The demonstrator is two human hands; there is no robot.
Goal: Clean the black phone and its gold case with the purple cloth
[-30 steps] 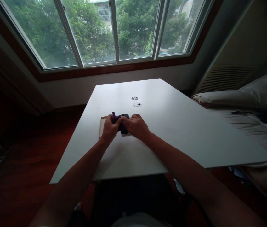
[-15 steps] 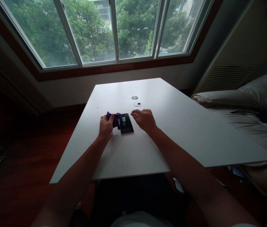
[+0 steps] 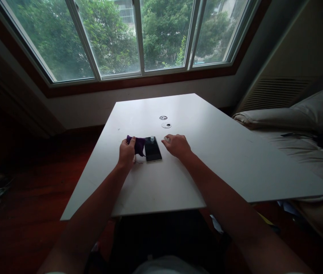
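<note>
White and smooth, the angular table (image 3: 221,167) is lit through a broad window (image 3: 115,42) edged in reddish-brown wood; dark red flooring (image 3: 35,213) is seen to the left, and a creased, padded beige seat (image 3: 267,142) is set at the right. Two small round shapes (image 3: 165,125) are marked out on the tabletop. Soft purple cloth (image 3: 139,145) is gripped by the left hand (image 3: 126,153), its loose side beside a flat, glossy black device (image 3: 153,152) laid on the table. The right hand (image 3: 178,145) is held beyond the device's right edge, fingers curled; whether anything is pinched there cannot be told.
</note>
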